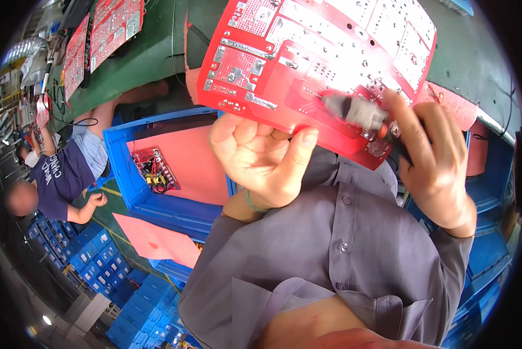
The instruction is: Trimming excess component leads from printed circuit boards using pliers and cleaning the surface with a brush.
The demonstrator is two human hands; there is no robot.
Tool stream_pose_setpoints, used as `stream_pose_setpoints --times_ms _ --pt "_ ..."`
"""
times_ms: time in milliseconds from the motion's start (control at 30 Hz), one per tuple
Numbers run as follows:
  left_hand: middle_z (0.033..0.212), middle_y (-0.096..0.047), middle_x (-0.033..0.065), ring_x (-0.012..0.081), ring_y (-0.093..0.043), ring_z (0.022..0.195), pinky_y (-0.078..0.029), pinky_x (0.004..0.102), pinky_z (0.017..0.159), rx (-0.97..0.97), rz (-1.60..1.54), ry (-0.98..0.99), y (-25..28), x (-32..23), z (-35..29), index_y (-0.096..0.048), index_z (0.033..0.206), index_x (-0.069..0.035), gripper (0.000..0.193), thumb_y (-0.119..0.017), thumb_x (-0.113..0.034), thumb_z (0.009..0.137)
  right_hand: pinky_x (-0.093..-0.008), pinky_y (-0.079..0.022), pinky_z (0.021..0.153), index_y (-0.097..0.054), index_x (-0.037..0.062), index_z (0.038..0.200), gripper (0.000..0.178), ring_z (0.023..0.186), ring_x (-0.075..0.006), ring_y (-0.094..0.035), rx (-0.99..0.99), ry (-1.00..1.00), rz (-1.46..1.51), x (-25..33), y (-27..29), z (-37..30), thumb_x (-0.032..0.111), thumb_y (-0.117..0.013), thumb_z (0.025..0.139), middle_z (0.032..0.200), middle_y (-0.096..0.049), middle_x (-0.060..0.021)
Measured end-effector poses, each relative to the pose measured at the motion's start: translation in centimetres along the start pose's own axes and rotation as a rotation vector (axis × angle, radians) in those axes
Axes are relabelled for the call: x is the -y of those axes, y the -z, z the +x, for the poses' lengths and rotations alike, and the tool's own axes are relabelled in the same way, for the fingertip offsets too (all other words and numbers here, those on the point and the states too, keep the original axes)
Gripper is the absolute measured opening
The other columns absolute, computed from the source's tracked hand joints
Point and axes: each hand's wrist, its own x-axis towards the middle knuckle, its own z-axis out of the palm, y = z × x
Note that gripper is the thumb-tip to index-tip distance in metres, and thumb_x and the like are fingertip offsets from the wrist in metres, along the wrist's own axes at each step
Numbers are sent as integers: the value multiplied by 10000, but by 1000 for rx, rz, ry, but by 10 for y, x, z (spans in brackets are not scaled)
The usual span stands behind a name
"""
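Note:
A large red circuit board (267, 84), its solder side showing with silvery pads, is held tilted over the workbench. My left hand (258, 154) grips its near edge, thumb on the edge and the curled fingers partly behind it. My right hand (432, 151) is closed around the dark handle of a pair of side cutters (360, 112). Their grey head points left across the lower part of the board; motion smears the jaws, so I cannot tell whether they touch a solder joint.
A pink mat (450, 107) lies under the board on the green bench (156, 55). More red boards (115, 26) lie at the far left. Below the bench, a blue crate (136, 198) contains a pink sheet and a wired board (156, 168). Another person (63, 168) is at the left.

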Motion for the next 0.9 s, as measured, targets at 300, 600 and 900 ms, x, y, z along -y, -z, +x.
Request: stream_pose_setpoints --times_ms 300,600,900 --pt "1187 -523 203 218 -542 1060 -425 322 921 -283 -175 225 20 16 70 -347 1259 100 496 -519 82 795 -365 -438 731 -509 95 1230 419 832 -295 -551 -212 -413 -238 -94 13 -6 116 -610 824 962 -556 -117" --pt "1187 -532 127 171 -525 1077 -405 293 928 -227 -158 326 20 12 93 -337 1305 64 560 -565 43 794 -399 -351 947 -419 120 1325 467 1129 -318 -440 -3 -452 -395 -190 3 -37 274 -515 894 1234 -422 -136" --pt "1244 -478 117 154 -470 1133 -370 300 956 -244 -317 380 5 3 71 -317 1320 55 491 -503 -50 877 -374 -363 957 -441 94 1295 511 1159 -315 -451 -178 -135 -272 -198 18 63 68 -593 807 1262 -458 -148"
